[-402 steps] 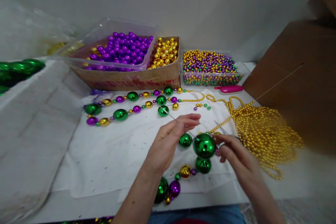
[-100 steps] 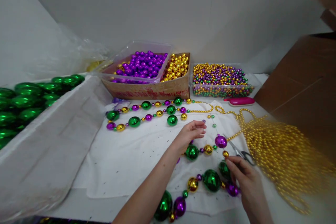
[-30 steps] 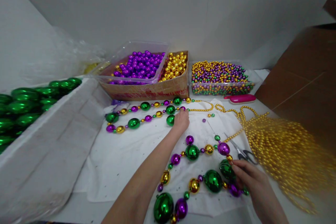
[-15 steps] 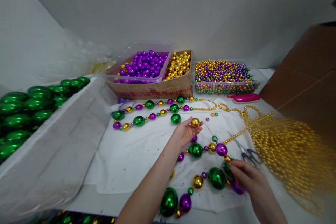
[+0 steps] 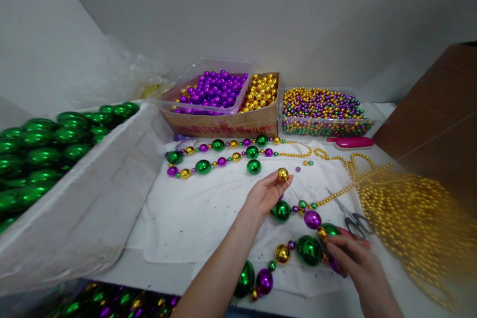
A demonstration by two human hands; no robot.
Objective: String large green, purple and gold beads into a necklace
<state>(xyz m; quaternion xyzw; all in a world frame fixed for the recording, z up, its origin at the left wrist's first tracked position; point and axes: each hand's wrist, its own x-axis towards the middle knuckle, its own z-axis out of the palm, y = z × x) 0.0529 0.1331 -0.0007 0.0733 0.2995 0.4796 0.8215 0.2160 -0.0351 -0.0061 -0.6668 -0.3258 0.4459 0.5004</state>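
Between the fingertips of my left hand (image 5: 269,190) is a shiny gold bead (image 5: 283,174). A thin straight needle (image 5: 293,189) runs from that bead down to a small green bead (image 5: 302,204). Below it on the same line sits a purple bead (image 5: 312,219), then a small gold bead. My right hand (image 5: 354,256) pinches the strand just below this small gold bead. A large-bead strand in green (image 5: 309,250), gold and purple curves over the white cloth (image 5: 186,223) under my hands. My left hand hides part of it.
A finished-looking bead necklace (image 5: 203,166) and a loose green bead (image 5: 254,166) lie behind. Scissors (image 5: 354,221) and a pink tool (image 5: 354,142) are at right, by a gold bead-chain pile (image 5: 413,218). Bead bins (image 5: 331,126) line the wall; a foam box (image 5: 93,208) stands left.
The needle tip, apart from the gold bead before, now meets it. My left fingers have turned and closed more around the bead. The view has shifted slightly.
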